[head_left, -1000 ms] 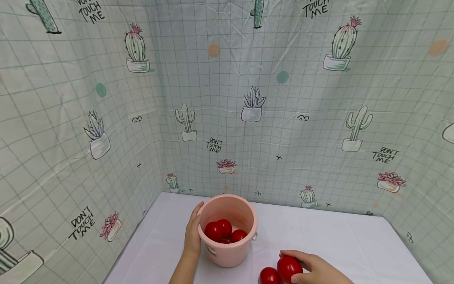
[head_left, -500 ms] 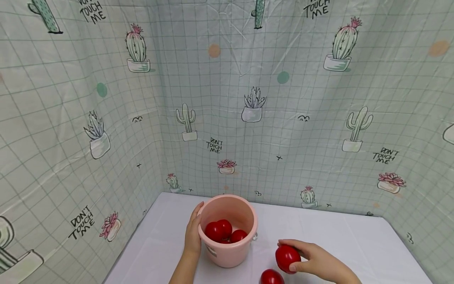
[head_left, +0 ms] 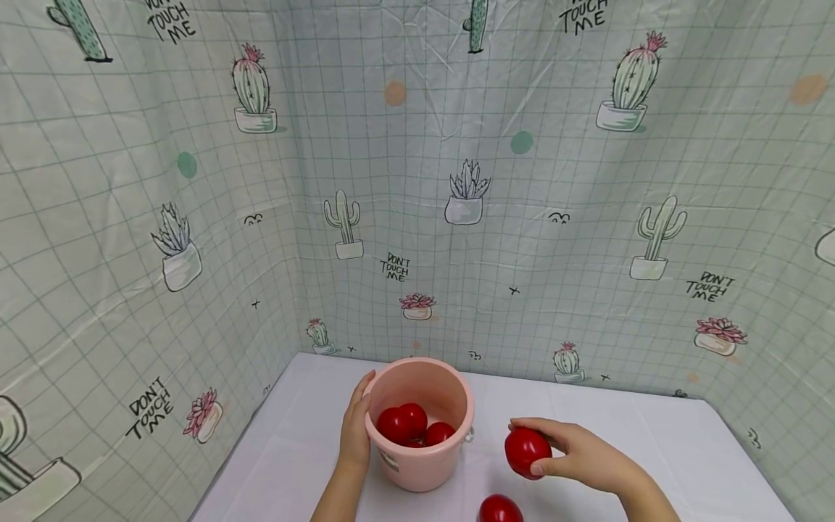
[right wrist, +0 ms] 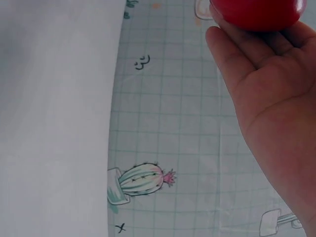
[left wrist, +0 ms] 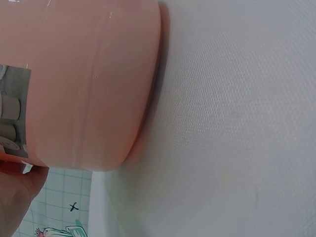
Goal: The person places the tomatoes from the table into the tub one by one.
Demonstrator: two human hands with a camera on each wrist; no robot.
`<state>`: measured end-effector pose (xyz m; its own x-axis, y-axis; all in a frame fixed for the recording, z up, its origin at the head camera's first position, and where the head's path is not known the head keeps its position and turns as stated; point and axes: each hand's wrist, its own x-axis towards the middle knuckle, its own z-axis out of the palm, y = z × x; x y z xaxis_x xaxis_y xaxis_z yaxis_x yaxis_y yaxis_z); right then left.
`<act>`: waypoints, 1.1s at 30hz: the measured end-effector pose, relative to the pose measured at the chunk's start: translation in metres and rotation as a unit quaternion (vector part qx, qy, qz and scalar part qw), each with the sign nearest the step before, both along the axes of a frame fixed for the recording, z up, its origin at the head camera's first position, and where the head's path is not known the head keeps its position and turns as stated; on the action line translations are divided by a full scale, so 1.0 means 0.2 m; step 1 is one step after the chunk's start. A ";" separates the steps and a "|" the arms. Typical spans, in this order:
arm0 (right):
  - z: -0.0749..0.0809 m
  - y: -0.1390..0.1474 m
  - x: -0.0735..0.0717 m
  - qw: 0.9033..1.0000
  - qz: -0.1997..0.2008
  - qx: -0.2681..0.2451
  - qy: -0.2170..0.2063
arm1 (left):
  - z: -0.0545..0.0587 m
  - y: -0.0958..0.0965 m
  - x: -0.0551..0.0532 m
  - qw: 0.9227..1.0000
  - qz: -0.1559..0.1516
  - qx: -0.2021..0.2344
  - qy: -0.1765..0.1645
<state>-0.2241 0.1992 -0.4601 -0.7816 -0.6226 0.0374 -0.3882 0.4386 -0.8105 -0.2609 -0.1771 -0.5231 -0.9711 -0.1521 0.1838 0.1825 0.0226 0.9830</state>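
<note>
A pink bucket (head_left: 427, 467) stands upright on the white table, with several glossy red round fruits (head_left: 394, 426) inside. My left hand (head_left: 355, 431) holds the bucket's left side near the rim; in the left wrist view, part of this hand (left wrist: 19, 195) shows beside the bucket wall (left wrist: 94, 89). To the right of the bucket, my right hand (head_left: 580, 457) grips another red round fruit (head_left: 527, 452) between thumb and fingers, above the table. The right wrist view shows its palm (right wrist: 276, 98) and the fruit's lower part (right wrist: 261, 12). One more red fruit (head_left: 500, 510) lies at the near edge of view.
The white table (head_left: 626, 420) reaches back to a hanging cloth (head_left: 515, 246) printed with cacti and grid lines, which also closes off both sides. A small handle fitting (head_left: 469, 434) sticks out at the bucket's right side.
My right hand has lifted the red round fruit away from the one beside it, up and slightly left. The left hand and the bucket have stayed in place.
</note>
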 end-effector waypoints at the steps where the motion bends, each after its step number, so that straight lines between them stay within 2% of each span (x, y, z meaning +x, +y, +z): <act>1: 0.01 0.00 0.00 1.000 0.000 0.001 0.006 | 0.00 0.00 0.00 1.000 0.001 -0.001 0.000; 28: 0.15 -0.07 -0.12 0.999 0.000 0.029 0.027 | 0.00 0.00 0.00 1.000 -0.004 0.009 -0.003; 33: 0.18 -0.10 -0.13 1.000 0.006 0.023 0.018 | 0.00 0.00 0.00 1.000 -0.007 0.015 0.000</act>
<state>-0.2510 0.1791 -0.4232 -0.7732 -0.6331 0.0370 -0.4226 0.4709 -0.7743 -0.2609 -0.1774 -0.5231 -0.9734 -0.1434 0.1788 0.1820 -0.0096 0.9832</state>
